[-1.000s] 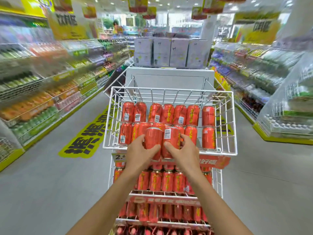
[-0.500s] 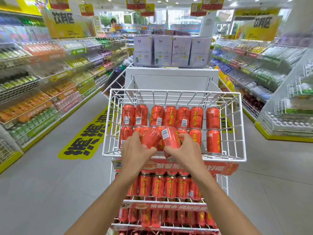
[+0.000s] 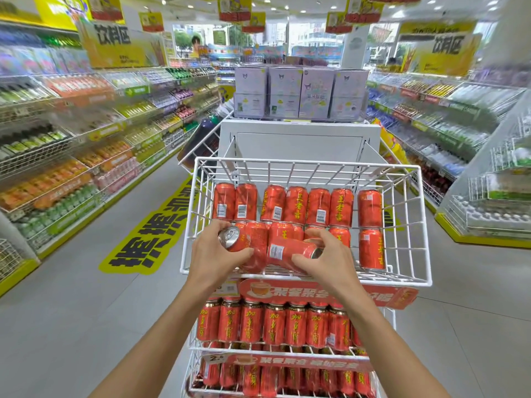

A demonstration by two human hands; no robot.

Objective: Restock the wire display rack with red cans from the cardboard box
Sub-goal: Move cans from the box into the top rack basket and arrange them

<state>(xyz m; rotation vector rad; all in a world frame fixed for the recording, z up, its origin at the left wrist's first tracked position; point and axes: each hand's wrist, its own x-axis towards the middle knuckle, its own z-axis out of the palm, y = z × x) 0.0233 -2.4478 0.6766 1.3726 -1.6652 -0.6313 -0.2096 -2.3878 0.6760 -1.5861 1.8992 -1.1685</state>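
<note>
The white wire display rack [image 3: 422, 225] stands straight ahead, its top basket holding two rows of upright red cans [image 3: 319, 206]. My left hand [image 3: 214, 255] grips a red can [image 3: 234, 239] tipped on its side, silver top facing left. My right hand [image 3: 324, 261] holds a second red can [image 3: 287, 251] lying almost level, barcode up. Both cans sit low at the basket's front, over the wire floor. Lower tiers hold more upright red cans [image 3: 275, 324]. No cardboard box is in view.
A white cabinet [image 3: 298, 139] topped with pale purple boxes [image 3: 298, 91] stands behind the rack. Drink shelves [image 3: 71, 156] line the left aisle and more shelving [image 3: 448, 124] the right. A yellow floor sticker [image 3: 155, 237] lies on the grey floor at left.
Both cans were upright and side by side a second ago; they are now tipped over onto their sides. The view has drawn closer to the rack.
</note>
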